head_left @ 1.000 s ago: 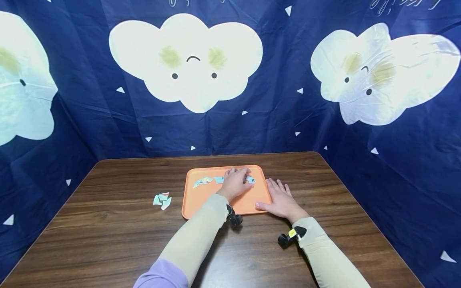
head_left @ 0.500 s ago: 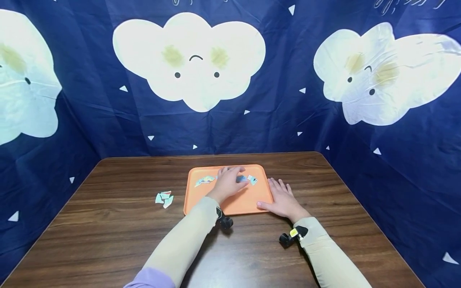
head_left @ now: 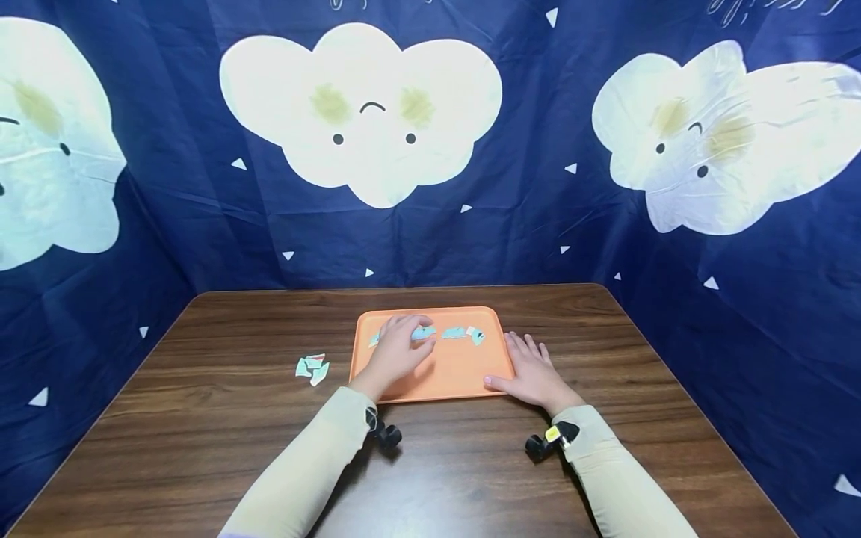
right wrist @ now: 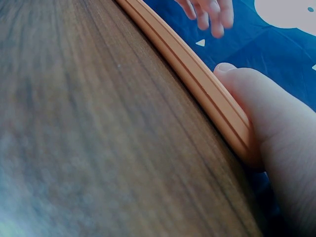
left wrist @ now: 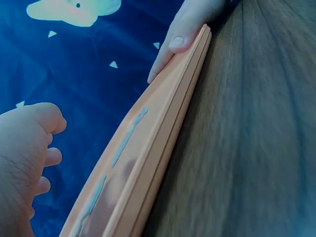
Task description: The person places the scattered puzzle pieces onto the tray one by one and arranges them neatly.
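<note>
An orange tray (head_left: 460, 377) lies on the table with several light-blue puzzle-like pieces (head_left: 454, 332) in a row along its far half. My left hand (head_left: 398, 353) hovers over the tray's left part, fingers loosely bent and nothing between them. It hides part of the leftmost pieces. In the left wrist view, a gap shows between that hand's fingertips and the tray. My right hand (head_left: 534, 376) rests at the tray's right edge, fingers spread along the outside. Its thumb (right wrist: 247, 84) lies over the near right corner of the rim.
Left of the tray, several more light-blue pieces (head_left: 303, 368) lie in a small cluster on the brown wooden table (head_left: 222, 418). Behind the table hangs a dark blue cloth (head_left: 403, 246) with white clouds. A small black camera sits on each wrist.
My left hand has moved left across the tray, away from the right-hand pieces, uncovering those in the middle. The right hand stays at the tray's edge. The head view has shifted slightly.
</note>
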### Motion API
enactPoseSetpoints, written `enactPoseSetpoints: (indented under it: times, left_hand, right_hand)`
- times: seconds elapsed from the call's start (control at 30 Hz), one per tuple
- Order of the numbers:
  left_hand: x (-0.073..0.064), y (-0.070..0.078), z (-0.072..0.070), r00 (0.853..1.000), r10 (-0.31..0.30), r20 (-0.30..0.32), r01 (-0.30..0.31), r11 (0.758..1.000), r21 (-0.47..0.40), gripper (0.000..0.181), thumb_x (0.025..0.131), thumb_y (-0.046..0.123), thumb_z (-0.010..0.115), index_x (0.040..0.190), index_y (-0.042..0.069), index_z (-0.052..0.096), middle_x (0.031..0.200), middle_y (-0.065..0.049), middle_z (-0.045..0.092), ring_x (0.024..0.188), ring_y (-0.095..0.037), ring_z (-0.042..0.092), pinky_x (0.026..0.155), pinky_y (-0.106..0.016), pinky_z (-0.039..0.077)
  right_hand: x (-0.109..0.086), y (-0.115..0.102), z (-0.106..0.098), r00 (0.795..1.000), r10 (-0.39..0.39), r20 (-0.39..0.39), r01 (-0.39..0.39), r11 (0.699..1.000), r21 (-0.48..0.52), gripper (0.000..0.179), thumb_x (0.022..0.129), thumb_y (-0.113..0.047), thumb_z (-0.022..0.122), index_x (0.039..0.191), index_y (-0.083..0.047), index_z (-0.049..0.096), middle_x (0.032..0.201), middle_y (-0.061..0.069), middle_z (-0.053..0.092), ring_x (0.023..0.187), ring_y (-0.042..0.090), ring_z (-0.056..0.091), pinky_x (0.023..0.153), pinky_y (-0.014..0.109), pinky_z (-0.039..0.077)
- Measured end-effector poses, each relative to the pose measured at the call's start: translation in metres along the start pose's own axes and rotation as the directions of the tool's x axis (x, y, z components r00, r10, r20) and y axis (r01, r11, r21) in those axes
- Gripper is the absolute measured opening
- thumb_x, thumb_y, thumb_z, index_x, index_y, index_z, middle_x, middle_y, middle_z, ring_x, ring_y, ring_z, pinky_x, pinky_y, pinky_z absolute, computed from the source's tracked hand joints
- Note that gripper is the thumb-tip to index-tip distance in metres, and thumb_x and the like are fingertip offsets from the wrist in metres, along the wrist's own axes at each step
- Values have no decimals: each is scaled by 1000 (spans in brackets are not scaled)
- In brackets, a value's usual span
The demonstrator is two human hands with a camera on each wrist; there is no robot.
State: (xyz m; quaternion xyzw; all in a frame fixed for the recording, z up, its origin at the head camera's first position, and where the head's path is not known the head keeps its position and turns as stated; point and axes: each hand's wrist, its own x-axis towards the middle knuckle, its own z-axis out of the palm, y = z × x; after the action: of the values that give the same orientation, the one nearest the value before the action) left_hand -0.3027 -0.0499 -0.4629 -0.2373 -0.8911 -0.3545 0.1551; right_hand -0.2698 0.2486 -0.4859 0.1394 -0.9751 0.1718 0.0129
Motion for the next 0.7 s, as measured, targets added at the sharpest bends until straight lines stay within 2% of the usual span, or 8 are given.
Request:
enactPoseSetpoints:
  times: [0.23,0.47,0.7]
  left_hand:
    - [-22,-15,-23,999,5,-33,-5,1000,-5,34,92,24,69,123,9,68,122,-4,68,119,-30,53,107,-54,32]
    - [-45,-46,-46,996,15,-86,-14,1000,8,34,89,19,73,120,7,67,120,-7,69,118,-31,54,107,-55,29]
    - [-66,-70,-68,991,16,-132,-8,998,59,35,85,17,74,117,4,68,113,-11,70,112,-35,56,101,-58,34]
  right_hand:
    - [1,1,0,1000,5,12,-5,1000,-4,115,82,-77,58,160,0,20,164,21,23,152,45,12,119,63,7]
    - [-1,-3,-3,1000,-7,2,7,1000,12,114,83,-74,60,159,1,22,163,22,25,151,46,14,118,64,8]
    - [-2,-3,-3,1000,-8,6,8,1000,5,113,84,-75,59,159,1,22,163,23,24,151,46,14,118,64,8]
